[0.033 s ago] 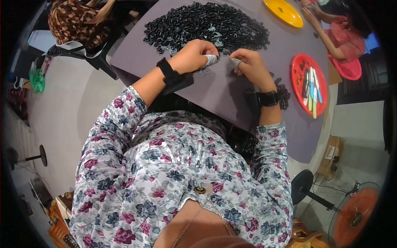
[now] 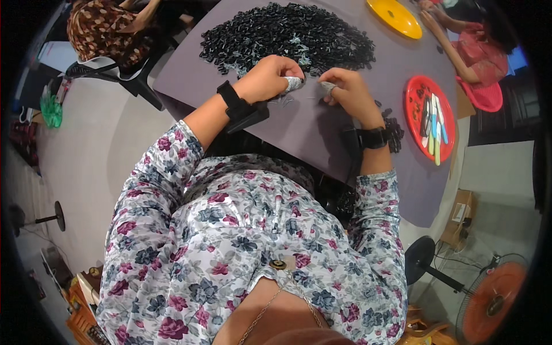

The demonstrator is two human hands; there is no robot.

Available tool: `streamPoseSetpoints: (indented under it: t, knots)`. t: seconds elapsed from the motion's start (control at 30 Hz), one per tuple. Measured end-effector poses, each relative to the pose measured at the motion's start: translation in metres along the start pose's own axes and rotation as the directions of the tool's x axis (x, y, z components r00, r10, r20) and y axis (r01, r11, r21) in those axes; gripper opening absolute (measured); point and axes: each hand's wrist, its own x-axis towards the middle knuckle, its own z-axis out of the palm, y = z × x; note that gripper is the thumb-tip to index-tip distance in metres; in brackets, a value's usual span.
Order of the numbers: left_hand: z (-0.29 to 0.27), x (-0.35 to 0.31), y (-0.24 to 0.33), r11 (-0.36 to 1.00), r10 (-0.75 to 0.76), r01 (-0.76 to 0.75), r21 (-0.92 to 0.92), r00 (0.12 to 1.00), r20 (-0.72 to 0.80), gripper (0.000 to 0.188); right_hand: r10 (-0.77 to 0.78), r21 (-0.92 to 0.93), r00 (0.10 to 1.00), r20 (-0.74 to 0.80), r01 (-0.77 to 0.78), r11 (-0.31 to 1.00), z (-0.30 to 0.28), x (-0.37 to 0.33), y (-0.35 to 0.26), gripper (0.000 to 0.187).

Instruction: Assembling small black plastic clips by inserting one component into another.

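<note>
My left hand (image 2: 269, 77) is over the near edge of the heap of small black pieces (image 2: 276, 31), thumb and fingers pinched together. At its fingertips shows a tiny dark piece (image 2: 302, 78), too small to make out well. A pale grey wrap (image 2: 294, 84) covers the thumb. A short gap to the right, my right hand (image 2: 349, 95) is closed, its fingers curled in, with a similar pale wrap (image 2: 326, 87) at the fingertips. What it grips is hidden. Thin grey slivers (image 2: 283, 102) lie on the purple-grey tabletop (image 2: 310, 135) below the left hand.
A red plate (image 2: 411, 127) to the right carries several knives (image 2: 434, 123) and small dark bits. More black pieces (image 2: 394, 133) lie beside my right wrist. A yellow plate (image 2: 397, 17) stands farther back. Other people sit at the far left and far right.
</note>
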Motion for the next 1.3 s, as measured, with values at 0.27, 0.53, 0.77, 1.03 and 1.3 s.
streamPoseSetpoints:
  t: [0.27,0.53,0.77,1.03,1.3]
  knots:
    - [0.006,-0.002,-0.005,0.999,0.025,-0.026,-0.020,0.997,-0.067,0.007,0.028,0.075,0.999,0.025,-0.030,0.997,0.001,-0.001,0.000,0.011]
    - [0.004,-0.004,-0.001,0.985,-0.026,0.036,0.170,0.998,-0.064,0.008,0.042,0.086,0.999,0.032,-0.045,0.995,0.001,0.000,0.003,0.011]
    - [0.005,-0.003,-0.008,0.999,-0.043,0.046,0.028,0.995,-0.095,0.012,0.006,0.107,0.999,0.050,-0.011,0.994,0.005,0.001,0.004,0.011]
    - [0.027,-0.008,0.022,0.993,0.026,-0.016,0.119,0.996,-0.085,0.015,-0.080,0.275,0.996,0.029,0.069,0.959,0.011,0.002,0.002,0.010]
    - [0.014,-0.016,-0.003,0.970,-0.148,0.115,-0.214,0.979,-0.143,0.020,-0.137,-0.403,0.990,0.017,0.132,0.905,0.006,-0.007,-0.011,0.015]
